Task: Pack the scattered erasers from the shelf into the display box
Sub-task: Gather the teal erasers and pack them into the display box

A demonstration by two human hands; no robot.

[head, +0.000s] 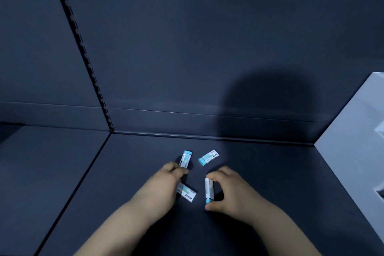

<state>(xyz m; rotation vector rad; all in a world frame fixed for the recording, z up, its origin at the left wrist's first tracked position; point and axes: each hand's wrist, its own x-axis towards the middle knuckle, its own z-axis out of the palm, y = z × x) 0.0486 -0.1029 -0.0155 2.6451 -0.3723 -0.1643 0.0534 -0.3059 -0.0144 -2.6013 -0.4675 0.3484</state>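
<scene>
Currently four teal-and-white erasers sit in a loose cluster mid-shelf (270, 172), nearer the back edge than the front. All are out of the white box (353, 131) at the shelf's right end. That's likely the display box, but it's only partly in view.

Right hand (230, 191): curled, pinching the near-right eraser (209, 191) lengthwise, index finger on its far end and thumb on its teal near end. The eraser is up on its long edge.

Left hand (166, 181): fingers curled down, pinching the near end of the far-left eraser (186, 159). Can't tell if it's lifted yet. The near-left eraser (187, 193) lies half under this hand's palm. The far-right eraser (208, 157) lies free, apart from both hands.

Risks:
- The end-to-end pinch on the right is narrow and the paper sleeve is slick, so the eraser could pivot or pop out on the way to the box.
- The left hand has only the tip of the sleeve, so the rubber may slide out of it, or the eraser may droop and drop.
- Lifting the left hand could drag or flick the eraser under the palm toward the front edge.
- The box is well off to the right, so a long carry with both hands loaded makes a drop more likely.
</scene>
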